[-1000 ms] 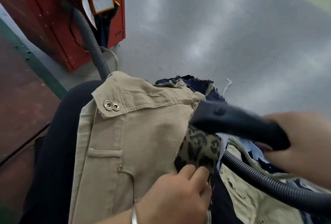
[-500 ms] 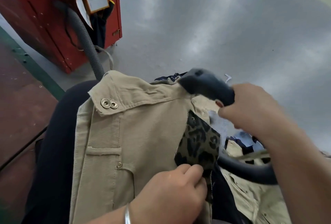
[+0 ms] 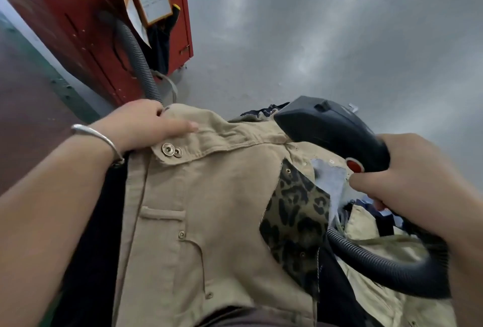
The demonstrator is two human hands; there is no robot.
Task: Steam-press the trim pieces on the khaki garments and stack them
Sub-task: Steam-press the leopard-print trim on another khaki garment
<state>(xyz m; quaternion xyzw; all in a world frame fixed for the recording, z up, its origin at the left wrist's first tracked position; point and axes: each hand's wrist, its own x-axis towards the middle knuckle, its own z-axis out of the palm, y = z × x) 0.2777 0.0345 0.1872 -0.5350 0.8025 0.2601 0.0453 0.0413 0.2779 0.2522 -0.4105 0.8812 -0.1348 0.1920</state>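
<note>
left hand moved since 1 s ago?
Yes. The left hand left the leopard patch and went up-left across the khaki garment to its top edge, above the snap buttons.

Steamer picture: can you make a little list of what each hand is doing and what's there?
left hand: grips top edge of khaki garment
right hand: holds steamer above garment's right edge
snaps: two, below left hand
leopard trim: uncovered, right of khaki
hose: curls under right hand
behind: red cabinet
</note>
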